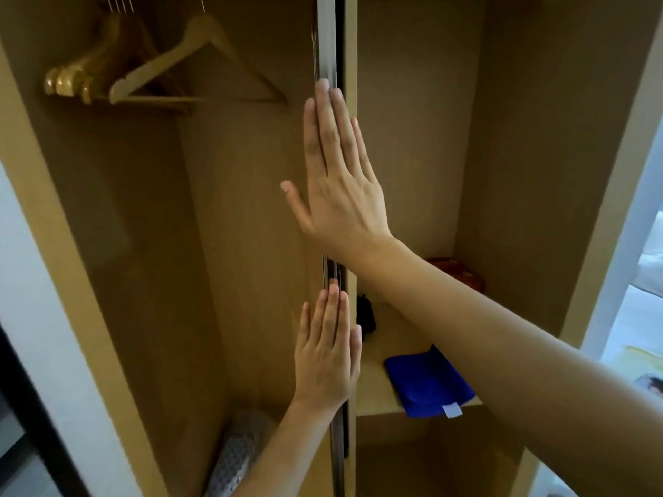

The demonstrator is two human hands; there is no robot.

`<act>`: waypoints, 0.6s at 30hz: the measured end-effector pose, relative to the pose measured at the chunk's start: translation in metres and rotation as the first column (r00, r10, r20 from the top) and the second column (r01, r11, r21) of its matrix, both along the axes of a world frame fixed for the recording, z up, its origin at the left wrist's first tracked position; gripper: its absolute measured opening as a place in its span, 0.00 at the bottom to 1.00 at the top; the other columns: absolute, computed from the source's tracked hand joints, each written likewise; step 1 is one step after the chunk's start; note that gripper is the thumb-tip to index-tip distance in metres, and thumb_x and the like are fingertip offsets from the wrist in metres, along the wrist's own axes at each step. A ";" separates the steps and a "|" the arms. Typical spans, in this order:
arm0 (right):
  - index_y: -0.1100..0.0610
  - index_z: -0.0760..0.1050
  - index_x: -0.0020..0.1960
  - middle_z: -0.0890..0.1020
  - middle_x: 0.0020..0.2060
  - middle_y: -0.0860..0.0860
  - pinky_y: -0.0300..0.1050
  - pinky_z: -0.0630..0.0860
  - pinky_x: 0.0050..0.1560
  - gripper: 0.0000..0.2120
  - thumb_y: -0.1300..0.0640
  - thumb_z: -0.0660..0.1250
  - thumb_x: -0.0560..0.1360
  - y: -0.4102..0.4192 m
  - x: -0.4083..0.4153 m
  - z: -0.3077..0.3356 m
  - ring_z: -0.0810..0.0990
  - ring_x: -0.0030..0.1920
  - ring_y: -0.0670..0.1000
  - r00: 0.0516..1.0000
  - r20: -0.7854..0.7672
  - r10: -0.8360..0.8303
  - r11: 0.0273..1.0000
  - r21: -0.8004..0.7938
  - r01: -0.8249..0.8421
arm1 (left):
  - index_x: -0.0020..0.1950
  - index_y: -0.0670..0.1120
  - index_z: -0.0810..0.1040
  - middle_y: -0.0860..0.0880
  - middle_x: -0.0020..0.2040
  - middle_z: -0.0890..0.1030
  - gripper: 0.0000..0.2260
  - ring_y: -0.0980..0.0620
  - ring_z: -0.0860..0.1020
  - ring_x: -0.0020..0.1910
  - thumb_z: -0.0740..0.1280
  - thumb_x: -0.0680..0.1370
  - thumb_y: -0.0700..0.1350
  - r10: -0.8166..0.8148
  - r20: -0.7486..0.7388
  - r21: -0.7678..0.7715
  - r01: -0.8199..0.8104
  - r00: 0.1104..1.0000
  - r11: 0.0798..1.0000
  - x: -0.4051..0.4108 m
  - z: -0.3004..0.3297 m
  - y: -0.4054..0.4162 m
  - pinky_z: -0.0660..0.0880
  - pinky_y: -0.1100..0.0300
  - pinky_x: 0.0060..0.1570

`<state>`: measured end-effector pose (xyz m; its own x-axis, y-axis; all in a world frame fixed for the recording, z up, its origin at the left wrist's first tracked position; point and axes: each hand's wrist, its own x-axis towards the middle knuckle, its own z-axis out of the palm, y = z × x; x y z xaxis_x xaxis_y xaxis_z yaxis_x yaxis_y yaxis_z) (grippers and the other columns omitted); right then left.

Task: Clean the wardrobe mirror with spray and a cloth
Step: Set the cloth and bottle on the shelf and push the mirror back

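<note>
**Desk:** What does the frame show of the room?

**Photographer:** An open tan wardrobe [520,174], shot from above the hands. A sliding door [325,37] stands edge-on at its middle, a pale metal strip running top to bottom. Left of it, wooden hangers [150,62] hang in the tall bay; right of it is a shelf [380,389]. A pale wall [53,317] borders the wardrobe on the left.

**Desk:** The hands?

**Photographer:** Both flat, fingers straight and together, grasping nothing. The right hand [335,181] lies against the door edge high up, thumb spread out to the left; the left hand [328,349] lies against the same edge lower down.

**Desk:** And the cleaning things?

**Photographer:** A blue cloth [427,382] lies folded on the shelf, its front corner and white tag hanging over the lip, partly behind the right forearm. A small black object [366,315] stands farther back on the shelf; I cannot tell what it is.

**Desk:** Anything else unclear?

**Photographer:** The mirror face is not visible, only the door's edge. A reddish-brown item [462,272] at the shelf's back corner is mostly hidden by the arm. A grey perforated object [233,457] at the left bay's floor is blurred and cut by the left forearm.
</note>
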<state>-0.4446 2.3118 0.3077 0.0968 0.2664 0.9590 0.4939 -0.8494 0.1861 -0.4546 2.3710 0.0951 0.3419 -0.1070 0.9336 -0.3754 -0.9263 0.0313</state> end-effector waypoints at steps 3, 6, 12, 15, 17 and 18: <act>0.69 0.51 0.76 0.55 0.76 0.65 0.47 0.42 0.77 0.38 0.46 0.61 0.79 0.004 0.009 -0.002 0.50 0.77 0.60 1.000 -0.011 0.025 1.000 0.014 -0.025 | 0.79 0.45 0.42 0.48 0.80 0.44 0.26 0.50 0.48 0.78 0.48 0.84 0.49 -0.010 0.003 0.000 0.010 1.000 1.000 0.007 -0.001 0.003 0.47 0.53 0.77; 0.69 0.50 0.76 0.54 0.76 0.65 0.45 0.38 0.76 0.38 0.46 0.60 0.79 0.007 0.021 -0.002 0.48 0.77 0.60 1.000 -0.024 0.013 1.000 0.015 -0.013 | 0.79 0.45 0.42 0.48 0.80 0.43 0.26 0.51 0.47 0.78 0.47 0.84 0.50 -0.004 -0.028 0.006 0.004 1.000 1.000 0.018 0.002 0.006 0.46 0.54 0.77; 0.68 0.48 0.77 0.52 0.77 0.65 0.43 0.34 0.76 0.38 0.45 0.58 0.80 0.011 0.051 0.000 0.46 0.77 0.59 0.999 -0.039 0.003 1.000 0.001 -0.003 | 0.79 0.44 0.42 0.48 0.80 0.43 0.26 0.51 0.47 0.79 0.47 0.84 0.50 -0.021 -0.067 0.008 0.021 0.998 1.000 0.045 0.006 0.013 0.45 0.55 0.77; 0.68 0.47 0.77 0.51 0.77 0.65 0.44 0.34 0.76 0.38 0.45 0.58 0.80 0.013 0.065 -0.001 0.45 0.78 0.59 0.999 -0.037 -0.006 1.000 -0.007 0.005 | 0.79 0.44 0.42 0.48 0.80 0.43 0.26 0.51 0.47 0.79 0.46 0.84 0.51 -0.029 -0.070 0.005 0.030 0.997 1.000 0.058 0.006 0.014 0.46 0.56 0.77; 0.68 0.46 0.77 0.50 0.77 0.65 0.45 0.35 0.77 0.38 0.45 0.58 0.81 0.013 0.075 -0.001 0.42 0.78 0.57 0.999 -0.037 -0.020 1.000 -0.019 0.020 | 0.79 0.44 0.42 0.48 0.80 0.43 0.26 0.51 0.47 0.79 0.46 0.84 0.51 -0.035 -0.074 -0.001 0.035 0.997 0.999 0.068 0.007 0.015 0.46 0.55 0.77; 0.68 0.45 0.77 0.50 0.77 0.65 0.45 0.36 0.77 0.38 0.45 0.58 0.81 0.014 0.079 0.000 0.41 0.78 0.56 0.999 -0.039 -0.024 0.999 -0.025 0.023 | 0.79 0.44 0.42 0.48 0.80 0.43 0.26 0.51 0.47 0.79 0.46 0.84 0.51 -0.031 -0.076 -0.002 0.031 0.997 1.000 0.073 0.007 0.015 0.46 0.55 0.77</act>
<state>-0.3655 2.3255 0.3072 0.1405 0.2867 0.9477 0.4809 -0.8564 0.1878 -0.3816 2.3864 0.1025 0.4081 -0.1175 0.9053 -0.4002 -0.9144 0.0617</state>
